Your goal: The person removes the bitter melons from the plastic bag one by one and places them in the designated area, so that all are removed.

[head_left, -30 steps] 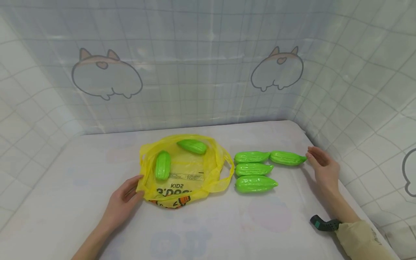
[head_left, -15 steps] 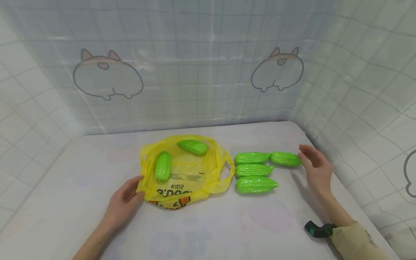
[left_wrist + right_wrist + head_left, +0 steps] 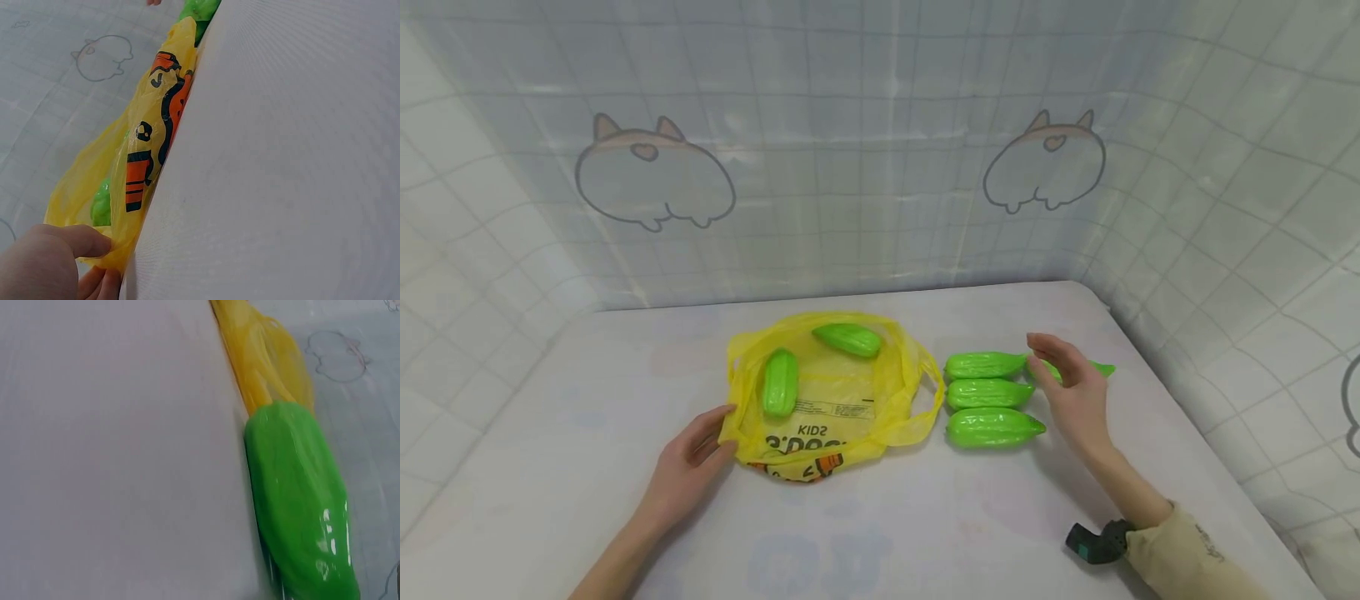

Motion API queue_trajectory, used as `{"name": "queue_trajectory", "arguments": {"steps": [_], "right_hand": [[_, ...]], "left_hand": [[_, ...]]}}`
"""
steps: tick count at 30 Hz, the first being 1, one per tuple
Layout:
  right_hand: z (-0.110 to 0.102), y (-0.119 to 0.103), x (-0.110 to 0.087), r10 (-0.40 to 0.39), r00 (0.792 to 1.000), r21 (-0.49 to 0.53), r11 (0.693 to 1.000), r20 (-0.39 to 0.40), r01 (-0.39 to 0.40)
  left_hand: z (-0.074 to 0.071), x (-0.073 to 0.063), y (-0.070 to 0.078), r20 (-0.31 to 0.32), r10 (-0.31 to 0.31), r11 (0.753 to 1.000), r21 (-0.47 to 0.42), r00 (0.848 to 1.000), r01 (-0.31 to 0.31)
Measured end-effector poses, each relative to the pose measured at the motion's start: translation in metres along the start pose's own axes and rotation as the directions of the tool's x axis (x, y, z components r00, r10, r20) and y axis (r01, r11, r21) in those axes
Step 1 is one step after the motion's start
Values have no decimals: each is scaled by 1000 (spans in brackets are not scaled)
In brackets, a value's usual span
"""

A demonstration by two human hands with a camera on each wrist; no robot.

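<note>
Pinching the near-left edge of the yellow bag, the left hand has thumb and fingers on either side of the thin plastic, presumably because such a limp rim would slump or slide without something to steady it. From where I stand, the bag's mouth is spread wide on the surface, and I can look straight down at what it contains. One green gourd lies lengthwise by the left wall; a second gourd lies aslant near the far wall, so the bottom between them shows bare, with printed lettering; their weight probably helps keep the plastic flat. A loop handle flops to the right, just beside three gourds laid in a neat stack of rows, blunt ends toward the bag and tips pointing away, which looks like deliberate tidying within easy reach. Past them a fourth gourd is mostly hidden behind the right hand, only its tip poking out. That hand hovers with fingers loosely curved and thumb apart, seemingly grasping nothing; whether it touches the gourd I can't tell.
</note>
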State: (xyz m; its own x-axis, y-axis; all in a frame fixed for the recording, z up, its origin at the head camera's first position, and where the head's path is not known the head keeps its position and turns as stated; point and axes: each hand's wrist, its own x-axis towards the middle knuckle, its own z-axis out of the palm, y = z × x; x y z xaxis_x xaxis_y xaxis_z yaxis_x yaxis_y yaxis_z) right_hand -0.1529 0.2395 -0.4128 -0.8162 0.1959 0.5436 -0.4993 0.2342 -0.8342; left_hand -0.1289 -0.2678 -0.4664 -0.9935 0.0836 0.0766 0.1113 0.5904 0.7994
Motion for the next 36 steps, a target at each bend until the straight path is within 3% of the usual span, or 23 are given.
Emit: {"name": "queue_trajectory", "arguments": {"steps": [10, 20, 28, 36], "right_hand": [[23, -8, -4, -2, 996, -12, 1000, 85, 3], [46, -14, -8, 53, 985, -61, 997, 162, -43], [60, -24, -9, 64, 983, -98, 994, 172, -48], [74, -21, -10, 55, 976, -69, 997, 212, -41]], "left_hand": [[1, -1, 1, -5, 8, 1000, -12, 1000, -8], [1, 0, 0, -12, 25, 1000, -9, 1000, -25], [1, 0, 2, -5, 20, 1000, -16, 1000, -21], [-1, 0, 4, -4, 26, 1000, -11, 1000, -26]]}}
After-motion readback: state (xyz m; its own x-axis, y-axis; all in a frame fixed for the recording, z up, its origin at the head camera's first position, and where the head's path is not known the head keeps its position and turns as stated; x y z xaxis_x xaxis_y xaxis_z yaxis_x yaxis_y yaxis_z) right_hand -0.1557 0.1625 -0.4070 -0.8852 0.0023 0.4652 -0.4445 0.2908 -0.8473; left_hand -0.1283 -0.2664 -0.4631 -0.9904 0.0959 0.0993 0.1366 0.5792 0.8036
